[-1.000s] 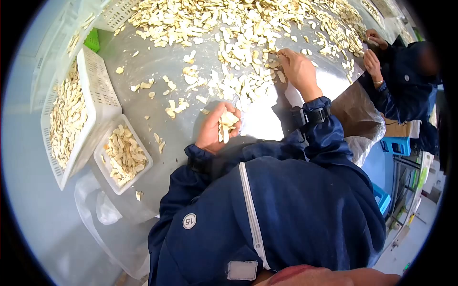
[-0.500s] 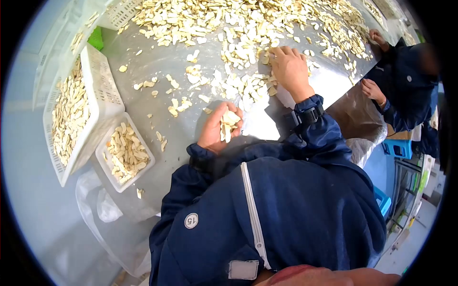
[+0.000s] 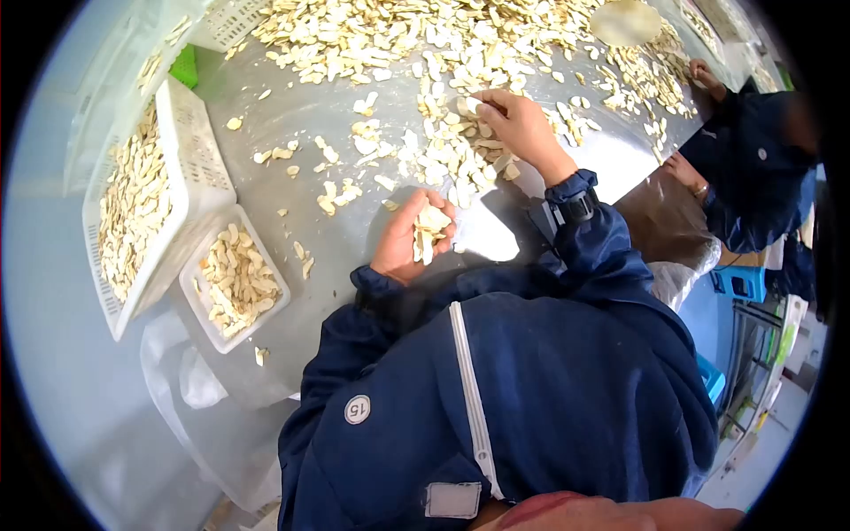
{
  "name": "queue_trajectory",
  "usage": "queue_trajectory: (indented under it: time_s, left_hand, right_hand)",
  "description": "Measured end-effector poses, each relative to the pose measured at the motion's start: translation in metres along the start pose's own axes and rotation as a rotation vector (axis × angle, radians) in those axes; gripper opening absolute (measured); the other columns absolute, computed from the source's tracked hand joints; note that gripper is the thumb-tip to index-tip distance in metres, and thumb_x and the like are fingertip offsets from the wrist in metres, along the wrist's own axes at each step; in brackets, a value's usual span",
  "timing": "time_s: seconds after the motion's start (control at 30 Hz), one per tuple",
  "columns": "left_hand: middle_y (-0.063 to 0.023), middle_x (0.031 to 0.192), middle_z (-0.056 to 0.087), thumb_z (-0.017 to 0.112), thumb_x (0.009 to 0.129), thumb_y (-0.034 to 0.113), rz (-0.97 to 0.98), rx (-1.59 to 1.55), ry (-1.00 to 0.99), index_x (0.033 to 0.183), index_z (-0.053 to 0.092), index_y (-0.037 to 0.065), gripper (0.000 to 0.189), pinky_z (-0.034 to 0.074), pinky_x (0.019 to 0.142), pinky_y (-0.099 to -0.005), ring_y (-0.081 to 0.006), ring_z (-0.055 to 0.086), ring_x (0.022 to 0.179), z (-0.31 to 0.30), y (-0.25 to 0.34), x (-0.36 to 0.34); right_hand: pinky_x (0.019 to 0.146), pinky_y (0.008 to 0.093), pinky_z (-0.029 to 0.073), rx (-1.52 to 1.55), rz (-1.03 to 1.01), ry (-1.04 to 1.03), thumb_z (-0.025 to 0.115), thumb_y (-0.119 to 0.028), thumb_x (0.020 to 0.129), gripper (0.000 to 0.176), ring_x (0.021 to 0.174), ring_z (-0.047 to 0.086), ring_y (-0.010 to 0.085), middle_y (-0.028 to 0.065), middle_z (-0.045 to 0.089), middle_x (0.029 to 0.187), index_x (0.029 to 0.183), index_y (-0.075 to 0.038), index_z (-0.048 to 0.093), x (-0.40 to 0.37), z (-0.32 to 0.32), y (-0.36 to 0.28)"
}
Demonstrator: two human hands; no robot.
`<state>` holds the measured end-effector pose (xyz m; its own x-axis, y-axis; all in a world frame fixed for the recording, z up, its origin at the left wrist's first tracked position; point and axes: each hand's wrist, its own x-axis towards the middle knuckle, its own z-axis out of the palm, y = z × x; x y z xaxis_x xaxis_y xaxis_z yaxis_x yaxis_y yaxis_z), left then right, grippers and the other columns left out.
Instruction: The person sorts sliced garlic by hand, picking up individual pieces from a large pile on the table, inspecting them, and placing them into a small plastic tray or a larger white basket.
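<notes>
My left hand is cupped around a small bunch of pale, flat dried slices, held just above the metal table near my chest. Thumb and forefinger of my right hand close on a single pale slice, over the near part of the spread-out slices. The far side of the table is covered by a broad pile of the same slices. A few scattered pieces lie to the left of my hands.
On the left stand a large white perforated basket and a smaller white tray, both containing slices. A green object sits behind them. At the right, a co-worker in dark blue reaches toward the pile, beside a plastic bag.
My right hand has shifted slightly left, from fingers spread over the slices to a pinch on one. My left hand stays nearly in place with its bunch.
</notes>
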<state>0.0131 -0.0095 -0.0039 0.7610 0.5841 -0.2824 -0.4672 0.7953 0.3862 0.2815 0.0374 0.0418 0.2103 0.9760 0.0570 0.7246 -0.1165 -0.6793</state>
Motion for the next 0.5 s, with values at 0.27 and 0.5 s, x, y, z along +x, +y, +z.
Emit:
queue_trajectory:
  time_s: [0.27, 0.5]
  left_hand:
    - [-0.0130, 0.104, 0.064, 0.049, 0.112, 0.039, -0.006, -0.030, -0.032, 0.110, 0.059, 0.008, 0.033, 0.052, 0.062, -0.0302, -0.0213, 0.066, 0.084, -0.005, 0.001, 0.002]
    - [-0.0160, 0.120, 0.071, 0.036, 0.113, 0.051, 0.058, -0.163, 0.170, 0.131, 0.061, 0.005, 0.055, 0.057, 0.059, -0.0318, -0.0255, 0.071, 0.097, -0.006, -0.007, -0.001]
  right_hand:
    - [0.081, 0.0276, 0.055, 0.380, 0.114, -0.124, 0.066, -0.014, 0.099, 0.039, 0.089, 0.069, 0.0122, 0.0068, 0.077, 0.101, 0.136, -0.001, 0.068, -0.017, -0.003, 0.011]
    - [0.092, 0.0319, 0.056, 0.626, -0.259, -0.548, 0.070, -0.015, 0.102, 0.028, 0.104, 0.071, 0.0149, 0.0100, 0.078, 0.117, 0.128, -0.008, 0.074, -0.028, 0.007, -0.040]
